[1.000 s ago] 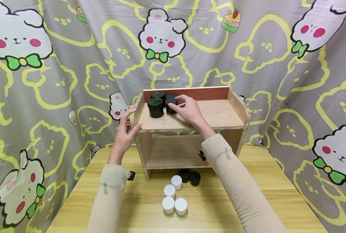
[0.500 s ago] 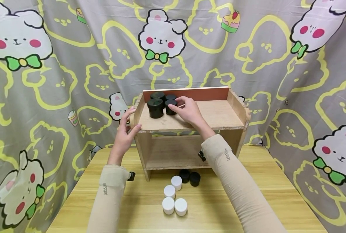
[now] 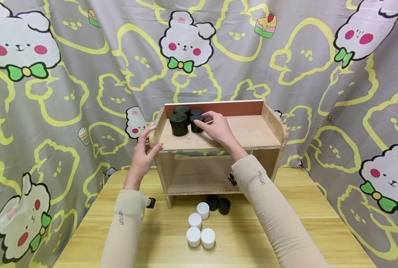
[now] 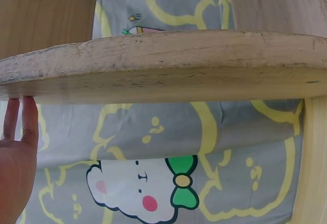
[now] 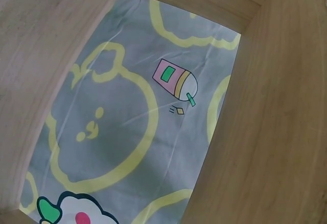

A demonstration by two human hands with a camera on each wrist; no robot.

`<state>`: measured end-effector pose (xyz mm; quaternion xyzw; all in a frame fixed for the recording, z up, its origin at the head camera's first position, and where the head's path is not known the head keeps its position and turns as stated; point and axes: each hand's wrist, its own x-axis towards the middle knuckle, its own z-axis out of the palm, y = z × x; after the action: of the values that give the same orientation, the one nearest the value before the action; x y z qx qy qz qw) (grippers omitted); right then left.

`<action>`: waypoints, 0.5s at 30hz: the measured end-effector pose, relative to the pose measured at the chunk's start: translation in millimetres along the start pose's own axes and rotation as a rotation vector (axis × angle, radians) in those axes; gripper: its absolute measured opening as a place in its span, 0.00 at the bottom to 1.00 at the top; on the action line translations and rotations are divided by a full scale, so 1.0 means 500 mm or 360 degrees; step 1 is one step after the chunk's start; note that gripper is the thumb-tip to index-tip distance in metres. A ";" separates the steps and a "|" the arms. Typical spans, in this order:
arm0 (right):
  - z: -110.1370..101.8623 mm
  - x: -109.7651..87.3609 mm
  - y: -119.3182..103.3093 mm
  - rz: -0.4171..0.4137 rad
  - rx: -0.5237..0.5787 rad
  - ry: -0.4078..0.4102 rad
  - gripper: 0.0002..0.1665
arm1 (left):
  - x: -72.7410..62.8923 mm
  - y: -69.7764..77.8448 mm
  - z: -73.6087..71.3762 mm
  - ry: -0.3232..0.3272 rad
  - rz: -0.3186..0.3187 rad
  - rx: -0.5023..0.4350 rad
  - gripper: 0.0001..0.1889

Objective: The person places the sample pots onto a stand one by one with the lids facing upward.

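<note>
In the head view I have the right hand (image 3: 216, 125) over the top board of the shelf (image 3: 244, 130), its thumb and a fingertip pinching the front small black jar (image 3: 196, 127). That jar stands upright just in front of the back small black jar (image 3: 197, 111) and just right of the big black jars (image 3: 179, 126), near the board's left end. The left hand (image 3: 144, 153) is spread, thumb at the front edge and fingers along the outer side of the shelf's left end. In the left wrist view, two extended fingertips touch wood; the right wrist view shows neither the right hand nor the jar.

I take the step in hand to be placing the front small black jar in line with the others. It looks settled, though I can't tell whether the grip bears any weight. The next move, as I judge it, calls for easing thumb and finger apart and lifting clear without nudging the neighbours, while the left hand steadies the shelf. Two black jars (image 3: 224, 206) and four white jars (image 3: 193, 236) wait on the desk (image 3: 269, 230), likely candidates for later picks, the black pair first.
</note>
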<state>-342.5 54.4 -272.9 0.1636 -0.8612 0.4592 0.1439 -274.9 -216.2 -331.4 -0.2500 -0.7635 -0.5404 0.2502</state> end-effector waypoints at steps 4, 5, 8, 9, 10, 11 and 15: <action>-0.001 -0.001 0.000 0.0001 -0.0006 -0.0007 0.31 | 0.001 -0.002 0.000 0.0000 0.0000 -0.0005 0.31; -0.001 -0.002 -0.001 0.0002 -0.0006 -0.0010 0.31 | 0.001 -0.004 0.000 0.0001 -0.0003 -0.0007 0.32; -0.002 -0.003 -0.002 0.0003 -0.0011 -0.0014 0.31 | 0.004 -0.017 0.000 0.0004 -0.0004 -0.0014 0.32; -0.002 -0.003 -0.002 0.0002 -0.0013 -0.0015 0.31 | 0.005 -0.028 0.000 0.0006 -0.0001 -0.0012 0.32; -0.002 -0.004 -0.002 0.0001 -0.0013 -0.0015 0.31 | 0.007 -0.037 0.000 0.0008 0.0000 -0.0005 0.32; -0.002 -0.003 -0.001 0.0001 -0.0013 -0.0017 0.31 | 0.007 -0.042 0.000 0.0010 -0.0002 0.0000 0.33; -0.001 -0.003 0.001 0.0003 -0.0010 -0.0031 0.31 | 0.006 -0.037 0.000 0.0001 -0.0019 0.0015 0.33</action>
<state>-341.4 55.4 -273.4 0.1670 -0.8642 0.4549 0.1356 -289.1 -221.1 -342.5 -0.2441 -0.7673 -0.5384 0.2484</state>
